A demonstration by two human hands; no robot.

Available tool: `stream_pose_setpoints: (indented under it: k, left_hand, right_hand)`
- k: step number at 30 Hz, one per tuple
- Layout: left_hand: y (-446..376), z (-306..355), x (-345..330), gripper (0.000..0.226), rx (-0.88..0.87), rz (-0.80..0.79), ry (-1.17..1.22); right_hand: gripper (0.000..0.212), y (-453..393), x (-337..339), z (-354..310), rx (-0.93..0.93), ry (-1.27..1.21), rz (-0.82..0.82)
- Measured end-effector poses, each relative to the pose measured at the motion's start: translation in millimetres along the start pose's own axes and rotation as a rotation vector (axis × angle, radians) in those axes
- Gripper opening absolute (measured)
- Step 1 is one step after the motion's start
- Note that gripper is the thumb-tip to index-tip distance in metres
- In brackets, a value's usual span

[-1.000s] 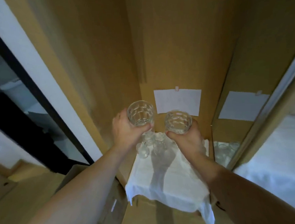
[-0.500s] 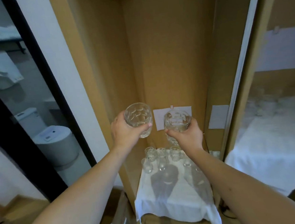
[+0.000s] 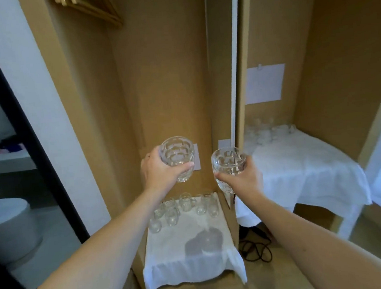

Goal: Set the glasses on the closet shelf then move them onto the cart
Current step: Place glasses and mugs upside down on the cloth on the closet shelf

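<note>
My left hand [image 3: 162, 176] grips a clear faceted glass [image 3: 178, 155], held upright well above the closet shelf. My right hand [image 3: 244, 178] grips a second faceted glass [image 3: 228, 164] at about the same height, a little to the right. Below them the closet shelf [image 3: 189, 256] is covered with a white cloth, and several more clear glasses [image 3: 183, 207] stand in a cluster at its back. To the right stands a surface draped in white cloth [image 3: 305, 171], with several glasses [image 3: 268, 131] at its far end.
Brown closet walls rise on both sides, with a white vertical strip [image 3: 235, 83] between the two compartments. Wooden hangers [image 3: 87, 8] hang at the top left. A black cable [image 3: 257, 248] lies on the floor. A bathroom with a toilet [image 3: 7, 229] opens at the left.
Both hands have lifted the two glasses higher above the shelf, and the right one has drifted right. The view has tilted up and to the right, showing the cloth-draped surface.
</note>
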State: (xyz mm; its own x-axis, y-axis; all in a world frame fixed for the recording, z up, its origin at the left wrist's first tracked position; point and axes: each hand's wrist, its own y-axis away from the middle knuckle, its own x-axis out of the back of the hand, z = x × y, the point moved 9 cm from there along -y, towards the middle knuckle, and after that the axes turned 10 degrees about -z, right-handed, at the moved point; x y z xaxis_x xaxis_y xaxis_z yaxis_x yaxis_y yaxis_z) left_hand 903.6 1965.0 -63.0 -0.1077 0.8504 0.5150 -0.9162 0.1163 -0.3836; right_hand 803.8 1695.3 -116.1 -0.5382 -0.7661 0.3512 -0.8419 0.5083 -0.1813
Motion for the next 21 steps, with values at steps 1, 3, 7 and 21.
stream_pose_setpoints:
  k: [1,3,7,21]
  left_hand:
    - [3.8,7.9,-8.0,0.098,-0.005,-0.017,0.005]
    - [8.3,20.9,-25.9,0.095,-0.019,-0.045,0.026]
    - [16.5,48.9,-65.7,0.087,-0.047,-0.112,0.041]
    - [30.3,149.3,-207.4,0.081,-0.053,-0.189,0.068]
  right_hand:
    - [0.074,4.0,13.0,1.7,-0.006,0.017,0.024]
    - [0.072,8.9,33.4,7.7,-0.017,0.031,0.051]
    - [0.067,10.7,74.0,30.7,-0.062,0.028,0.074]
    - [0.089,-32.7,214.1,112.7,-0.123,-0.021,0.088]
